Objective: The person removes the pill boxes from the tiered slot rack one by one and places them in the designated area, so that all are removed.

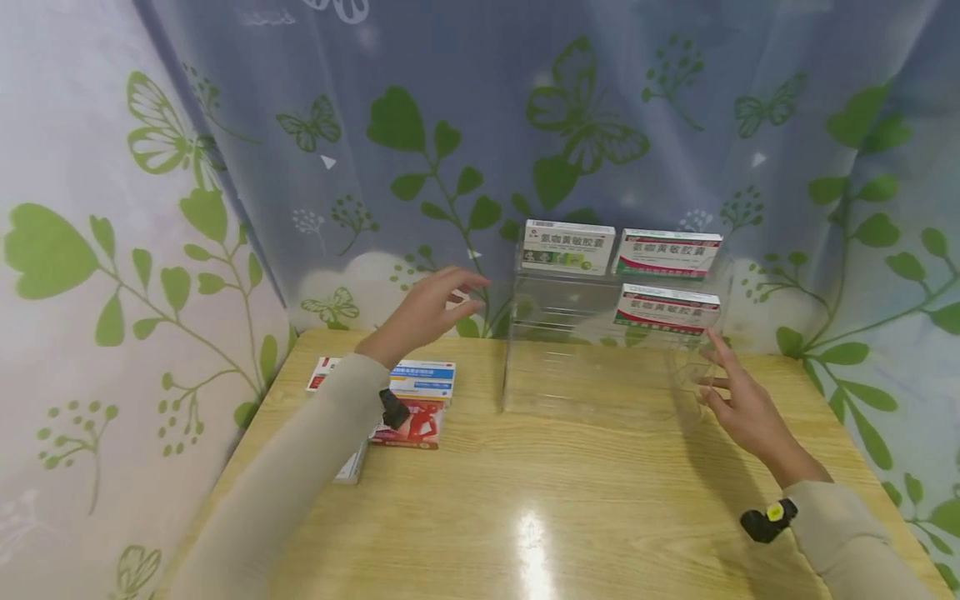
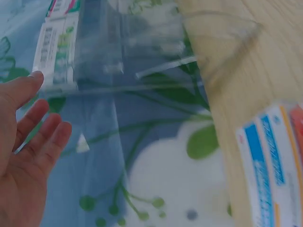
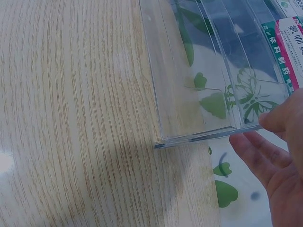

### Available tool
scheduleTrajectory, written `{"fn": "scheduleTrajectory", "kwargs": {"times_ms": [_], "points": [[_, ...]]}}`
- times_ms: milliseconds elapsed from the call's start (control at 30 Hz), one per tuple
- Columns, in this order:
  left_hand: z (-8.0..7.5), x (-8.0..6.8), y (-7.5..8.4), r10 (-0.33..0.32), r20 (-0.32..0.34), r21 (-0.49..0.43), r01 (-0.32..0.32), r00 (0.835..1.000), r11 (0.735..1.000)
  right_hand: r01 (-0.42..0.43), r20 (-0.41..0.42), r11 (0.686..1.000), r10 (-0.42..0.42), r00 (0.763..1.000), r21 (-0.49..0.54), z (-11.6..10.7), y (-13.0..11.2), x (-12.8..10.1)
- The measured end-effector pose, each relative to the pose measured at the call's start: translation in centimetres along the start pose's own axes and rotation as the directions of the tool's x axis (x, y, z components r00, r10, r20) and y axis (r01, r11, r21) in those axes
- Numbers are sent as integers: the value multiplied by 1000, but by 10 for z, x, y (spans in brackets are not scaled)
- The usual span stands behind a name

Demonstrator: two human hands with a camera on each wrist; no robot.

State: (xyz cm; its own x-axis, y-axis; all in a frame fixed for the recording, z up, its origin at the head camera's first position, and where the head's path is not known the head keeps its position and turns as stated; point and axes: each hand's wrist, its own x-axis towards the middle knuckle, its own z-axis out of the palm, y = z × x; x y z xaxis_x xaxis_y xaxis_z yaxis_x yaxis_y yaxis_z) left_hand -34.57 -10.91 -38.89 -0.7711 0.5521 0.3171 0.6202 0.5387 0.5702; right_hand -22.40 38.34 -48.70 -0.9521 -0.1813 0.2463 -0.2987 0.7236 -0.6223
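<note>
Leaf-and-butterfly curtains (image 1: 450, 125) back a wooden table (image 1: 570, 500) bearing a clear acrylic tiered rack (image 1: 600, 367). Its top tier holds two medicine boxes (image 1: 567, 247), the next tier one box (image 1: 666, 309) at the right; the lowest is bare. Left hand (image 1: 431, 310) hovers beside the rack's left side, fingers spread, holding nothing. Right hand (image 1: 738, 400), fingers straight, touches its right edge. Flat packets (image 1: 416, 400) lie at the table's left.

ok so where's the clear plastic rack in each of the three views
Head: clear plastic rack stands centre-right at the back of the table.
Left wrist: it fills the upper middle.
Right wrist: its side edge runs across the upper right.
Shared landmark: the wooden table.
</note>
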Motion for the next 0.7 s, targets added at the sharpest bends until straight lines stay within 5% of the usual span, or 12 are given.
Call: {"fn": "scheduleTrajectory", "kwargs": {"times_ms": [167,400,700], "points": [[18,31,19,60,20,-8,-60,998,998,-8,1,1000,8,1000,0,0,0,-1],[49,60,48,60,75,-58,-56,995,997,-13,-5,1000,13,1000,-12,0,1,-1],[77,93,85,90,129,41,-96,988,995,-13,-12,1000,13,1000,-18,0,1,1]]}}
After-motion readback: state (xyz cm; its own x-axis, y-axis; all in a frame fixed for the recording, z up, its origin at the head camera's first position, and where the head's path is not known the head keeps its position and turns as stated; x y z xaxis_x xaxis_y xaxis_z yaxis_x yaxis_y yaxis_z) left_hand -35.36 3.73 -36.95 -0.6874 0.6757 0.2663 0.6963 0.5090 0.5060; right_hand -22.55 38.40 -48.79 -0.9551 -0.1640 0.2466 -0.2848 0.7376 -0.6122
